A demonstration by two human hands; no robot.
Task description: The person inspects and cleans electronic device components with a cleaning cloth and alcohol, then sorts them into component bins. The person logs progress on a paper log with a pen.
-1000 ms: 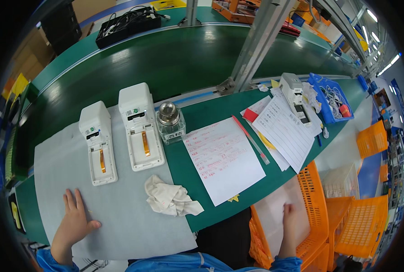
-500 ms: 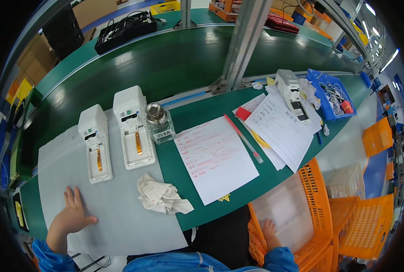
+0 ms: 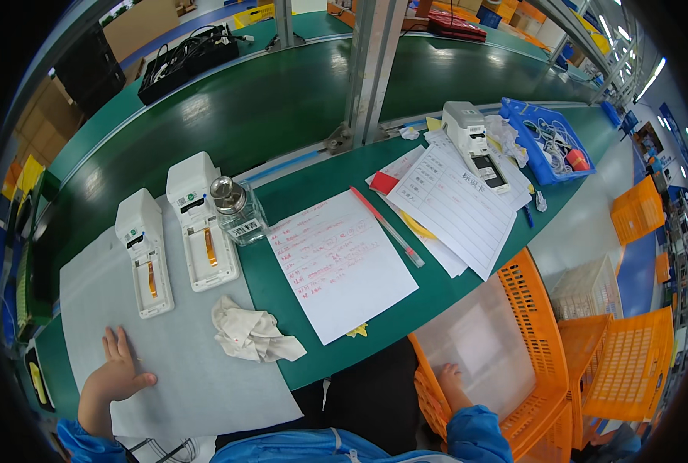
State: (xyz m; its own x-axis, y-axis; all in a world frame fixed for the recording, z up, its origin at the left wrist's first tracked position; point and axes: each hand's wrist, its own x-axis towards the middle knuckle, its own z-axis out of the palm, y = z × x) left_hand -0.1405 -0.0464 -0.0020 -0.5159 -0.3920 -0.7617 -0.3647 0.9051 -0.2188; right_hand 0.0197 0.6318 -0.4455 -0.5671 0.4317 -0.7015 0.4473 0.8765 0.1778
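My left hand (image 3: 118, 374) lies flat on a grey mat (image 3: 197, 393), fingers stretched out and thumb apart, holding nothing. Beyond it rest two white handheld devices, a smaller one (image 3: 140, 239) and a larger one (image 3: 193, 193), each with an open tray-like body and an orange ribbon cable inside. A clear glass bottle with a metal cap (image 3: 240, 212) stands beside the larger device. A crumpled white cloth (image 3: 253, 332) is right of my left hand. Down at the right, my right hand (image 3: 454, 384) reaches into an orange crate (image 3: 543, 324), its fingers loosely extended with nothing visible in them.
On the green table lie a sheet with red handwriting (image 3: 344, 266), a red-and-clear pen (image 3: 390, 230) and printed forms (image 3: 452, 201). A grey-white device (image 3: 467, 123) sits on the forms, near a blue basket of cables (image 3: 549, 143). A metal post (image 3: 371, 77) rises behind; more orange crates (image 3: 630, 370) stand right.
My view has turned slightly right, so the table's things sit further left in the picture. Both hands stay in nearly the same places.
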